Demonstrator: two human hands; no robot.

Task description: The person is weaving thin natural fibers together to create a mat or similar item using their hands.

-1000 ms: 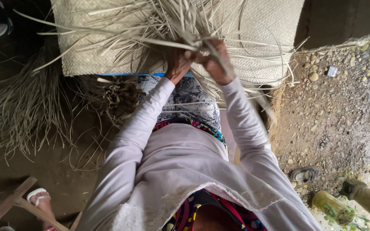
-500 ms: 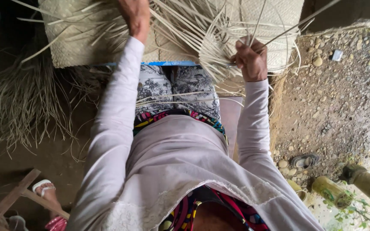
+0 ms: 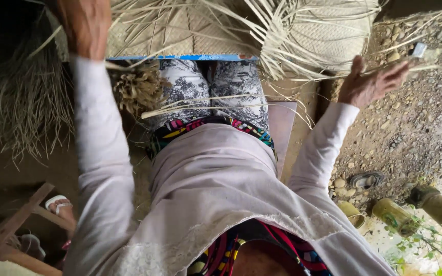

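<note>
Straw strips fan out; right hand fingers spread wide, left hand raised, grip unclear.

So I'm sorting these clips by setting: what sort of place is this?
Probably an outdoor home weaving spot: a woven mat with loose strips, dried fibre bundles, and stony ground.

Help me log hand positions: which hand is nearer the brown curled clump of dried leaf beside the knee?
Left. The left hand is raised just above-left of the curled clump; the right hand is flung out far across, over the gravel.
</note>
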